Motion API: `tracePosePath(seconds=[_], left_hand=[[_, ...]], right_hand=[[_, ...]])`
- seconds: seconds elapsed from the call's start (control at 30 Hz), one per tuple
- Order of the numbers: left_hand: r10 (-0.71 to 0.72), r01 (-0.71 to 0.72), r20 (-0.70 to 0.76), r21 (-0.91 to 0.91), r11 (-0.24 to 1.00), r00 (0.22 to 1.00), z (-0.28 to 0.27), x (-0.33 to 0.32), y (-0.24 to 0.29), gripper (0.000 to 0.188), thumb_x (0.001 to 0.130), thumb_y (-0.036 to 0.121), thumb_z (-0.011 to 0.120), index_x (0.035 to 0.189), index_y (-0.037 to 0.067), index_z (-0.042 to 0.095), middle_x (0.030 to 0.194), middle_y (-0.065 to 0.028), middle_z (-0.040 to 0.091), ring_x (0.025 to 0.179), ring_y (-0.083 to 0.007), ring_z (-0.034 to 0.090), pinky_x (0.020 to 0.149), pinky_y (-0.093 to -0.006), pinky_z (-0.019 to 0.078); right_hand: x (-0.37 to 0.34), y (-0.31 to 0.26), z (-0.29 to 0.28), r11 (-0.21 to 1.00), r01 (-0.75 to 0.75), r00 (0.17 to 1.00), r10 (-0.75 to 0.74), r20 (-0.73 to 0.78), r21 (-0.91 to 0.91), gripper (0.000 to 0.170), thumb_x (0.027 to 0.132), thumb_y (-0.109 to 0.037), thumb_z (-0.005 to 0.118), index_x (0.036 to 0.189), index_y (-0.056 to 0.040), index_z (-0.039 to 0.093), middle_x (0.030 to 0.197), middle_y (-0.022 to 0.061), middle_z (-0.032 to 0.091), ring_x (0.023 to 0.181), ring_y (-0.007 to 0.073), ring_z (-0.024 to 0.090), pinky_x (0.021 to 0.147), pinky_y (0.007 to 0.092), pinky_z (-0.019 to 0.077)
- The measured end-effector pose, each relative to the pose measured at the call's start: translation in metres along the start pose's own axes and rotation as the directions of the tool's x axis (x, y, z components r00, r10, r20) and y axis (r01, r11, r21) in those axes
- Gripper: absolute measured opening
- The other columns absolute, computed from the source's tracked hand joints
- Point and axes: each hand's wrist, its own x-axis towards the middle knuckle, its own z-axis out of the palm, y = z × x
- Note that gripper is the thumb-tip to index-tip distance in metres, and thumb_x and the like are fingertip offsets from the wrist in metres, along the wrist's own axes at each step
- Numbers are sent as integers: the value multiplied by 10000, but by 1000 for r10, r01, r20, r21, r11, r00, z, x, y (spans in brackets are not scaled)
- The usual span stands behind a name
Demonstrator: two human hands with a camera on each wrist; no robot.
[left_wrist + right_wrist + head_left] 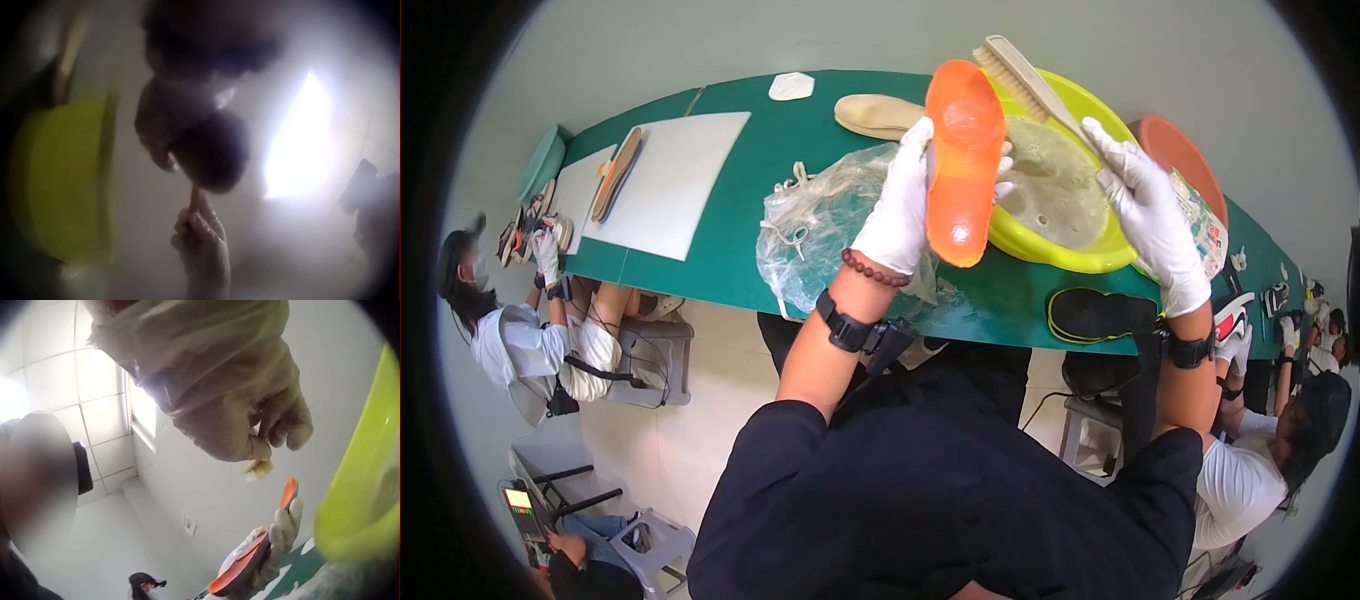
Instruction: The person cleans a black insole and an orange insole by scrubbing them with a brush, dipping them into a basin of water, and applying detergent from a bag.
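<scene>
My gloved left hand (900,205) grips a glossy orange insole (965,165) by its edge, upright over the near left rim of a yellow-green basin (1090,258). Cloudy, sudsy water (1055,190) lies in the basin. In my gloved right hand (1148,210) is the handle of a pale scrubbing brush (1030,80), its bristles toward the insole's top and apart from it. From the right wrist view, the insole (240,572) shows edge-on, with the left fingers curled around it. The left wrist view is dark and blurred.
A crumpled clear plastic bag (820,235) lies left of the basin, a beige insole (880,117) behind it. A black insole (1100,315) sits near the table's front edge. White boards (675,180) are on the left; people sit at both sides.
</scene>
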Motion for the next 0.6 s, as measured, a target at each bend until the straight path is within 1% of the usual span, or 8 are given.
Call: tracePosePath(seconds=[0.2, 0.23, 0.27, 0.3, 0.4, 0.43, 0.53, 0.6], left_hand=[[179, -174, -181, 42, 984, 967, -19, -66, 23, 620, 985, 530, 426, 1400, 69, 446, 1258, -156, 601, 1098, -288, 625, 963, -456, 521], [195, -194, -197, 27, 981, 961, -26, -75, 26, 616, 985, 530, 428, 1397, 73, 449, 1257, -149, 604, 1094, -282, 626, 961, -452, 522], [212, -215, -214, 11, 977, 953, -35, -84, 29, 612, 984, 529, 430, 1394, 76, 453, 1255, -142, 606, 1090, -277, 628, 960, -448, 524], [233, -237, -230, 12, 972, 945, -49, -90, 30, 608, 983, 533, 430, 1389, 81, 458, 1259, -117, 608, 1088, -261, 628, 944, -429, 530], [427, -359, -408, 235, 903, 807, -71, -106, 33, 611, 982, 538, 430, 1388, 82, 456, 1257, -96, 607, 1089, -245, 627, 934, -400, 532], [565, -388, -469, 423, 819, 679, -52, -111, 31, 635, 972, 568, 424, 1379, 81, 464, 1248, -102, 604, 1083, -278, 624, 927, -398, 526], [320, -379, -398, -77, 922, 860, -124, -111, 27, 687, 957, 616, 408, 1381, 78, 456, 1254, -125, 597, 1075, -306, 620, 931, -444, 517], [312, -421, -428, -187, 888, 848, -166, -106, 26, 725, 946, 660, 375, 1387, 89, 440, 1218, -151, 620, 997, -316, 642, 884, -500, 525]], right_hand=[[3, -57, 84, 984, 81, 996, -86, 23, 159, 492, 891, -40, 571, 1379, -99, 535, 847, 151, 539, 795, 292, 575, 783, 364, 482], [7, -60, 105, 970, 166, 986, -164, -25, 176, 479, 892, -40, 562, 1367, -94, 540, 845, 162, 547, 785, 323, 585, 756, 375, 487], [10, -72, 122, 967, 102, 995, -99, -24, 233, 474, 885, -50, 581, 1354, -117, 553, 836, 158, 559, 780, 333, 600, 707, 400, 490], [13, -79, 139, 987, 88, 996, -91, 13, 136, 457, 893, -71, 578, 1346, -129, 558, 849, 163, 576, 776, 340, 614, 688, 417, 495], [19, -95, 193, 999, 40, 992, -37, 119, -24, 422, 924, -148, 546, 1346, -153, 545, 879, 182, 614, 764, 360, 645, 643, 463, 513], [18, -93, 213, 990, 93, 988, -79, 129, -107, 436, 937, -176, 516, 1372, -144, 510, 845, 201, 629, 720, 374, 648, 611, 475, 520], [-11, -110, 238, 996, 49, 952, -24, 304, -73, 447, 932, -151, 503, 1377, -108, 495, 703, 207, 641, 632, 386, 653, 590, 494, 523], [-35, -130, 229, 997, 35, 907, -4, 421, -67, 436, 936, -149, 489, 1369, -99, 501, 695, 208, 647, 640, 379, 666, 600, 502, 529]])
